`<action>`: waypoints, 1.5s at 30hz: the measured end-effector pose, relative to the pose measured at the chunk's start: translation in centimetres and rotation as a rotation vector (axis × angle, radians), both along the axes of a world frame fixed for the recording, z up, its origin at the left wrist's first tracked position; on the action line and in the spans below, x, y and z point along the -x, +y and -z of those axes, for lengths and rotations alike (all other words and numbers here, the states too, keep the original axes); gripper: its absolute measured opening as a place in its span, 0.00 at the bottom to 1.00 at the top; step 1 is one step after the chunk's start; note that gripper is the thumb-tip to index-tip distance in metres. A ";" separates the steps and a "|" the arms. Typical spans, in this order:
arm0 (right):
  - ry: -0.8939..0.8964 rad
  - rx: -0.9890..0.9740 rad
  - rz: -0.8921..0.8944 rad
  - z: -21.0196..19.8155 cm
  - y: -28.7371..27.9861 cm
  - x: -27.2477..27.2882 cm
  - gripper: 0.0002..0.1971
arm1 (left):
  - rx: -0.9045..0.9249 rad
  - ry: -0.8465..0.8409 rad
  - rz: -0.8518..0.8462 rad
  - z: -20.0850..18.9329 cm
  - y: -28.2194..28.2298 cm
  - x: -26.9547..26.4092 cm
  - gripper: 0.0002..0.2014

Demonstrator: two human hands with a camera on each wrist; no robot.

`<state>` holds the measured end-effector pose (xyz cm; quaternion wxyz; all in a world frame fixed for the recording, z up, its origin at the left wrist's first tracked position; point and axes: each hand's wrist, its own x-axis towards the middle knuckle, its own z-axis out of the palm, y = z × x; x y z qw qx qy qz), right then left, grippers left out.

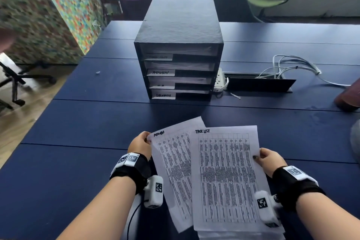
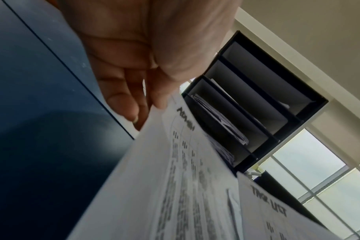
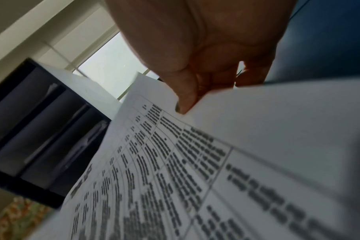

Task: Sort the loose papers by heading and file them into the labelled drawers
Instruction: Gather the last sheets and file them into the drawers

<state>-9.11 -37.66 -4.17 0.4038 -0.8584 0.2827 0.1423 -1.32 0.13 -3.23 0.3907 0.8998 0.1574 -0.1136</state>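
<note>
Papers: our left hand [image 1: 139,145] pinches the admin sheet's [image 1: 171,163] corner, right hand [image 1: 269,160] pinches the task sheet's [image 1: 226,177] edge; thin grips, overlapping sheets could slip or misfile.

The right hand [image 3: 206,53] is pinching the edge of a printed sheet [image 3: 195,170], its thumb [image 3: 185,99] lying on the top face; the sheet is filling the lower frame, its table of text blurring toward the camera; the black drawer unit [image 3: 37,123] is showing at left, a window [image 3: 109,65] behind it.
</note>
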 end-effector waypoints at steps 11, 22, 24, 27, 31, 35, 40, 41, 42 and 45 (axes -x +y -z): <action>-0.224 -0.419 0.219 -3.5 5.0 -5.9 0.07 | 0.555 0.030 0.058 -5.9 -2.4 -0.7 0.12; -0.409 -0.547 0.087 -10.9 9.8 -12.4 0.03 | 0.673 0.052 0.074 -6.7 0.2 -2.8 0.12; -0.384 -0.570 0.042 -11.5 10.4 -12.3 0.04 | 0.668 -0.004 0.072 -7.3 0.5 -3.9 0.12; -0.343 -0.565 -0.017 -11.9 10.8 -11.4 0.04 | 0.700 -0.066 0.037 -8.2 0.7 -5.6 0.12; -0.279 -0.503 -0.132 -11.1 10.8 -10.3 0.09 | 0.652 -0.124 0.026 -9.7 0.6 -8.1 0.08; -0.148 -0.615 -0.137 -11.3 11.3 -9.8 0.10 | 0.621 -0.186 0.014 -11.5 0.1 -10.5 0.09; -0.273 -0.602 0.007 -13.4 11.2 -12.7 0.09 | 0.630 -0.167 0.020 -13.3 -0.5 -12.6 0.08; -0.296 -0.656 0.047 -14.0 11.5 -13.5 0.08 | 0.654 -0.149 0.019 -13.7 -0.6 -12.6 0.08; -0.313 -0.719 0.103 -14.6 11.7 -14.3 0.08 | 0.674 -0.118 0.020 -14.0 -0.6 -12.6 0.08; -0.324 -1.005 0.315 -15.6 12.2 -16.8 0.15 | 0.720 -0.038 0.033 -14.7 -0.7 -12.4 0.07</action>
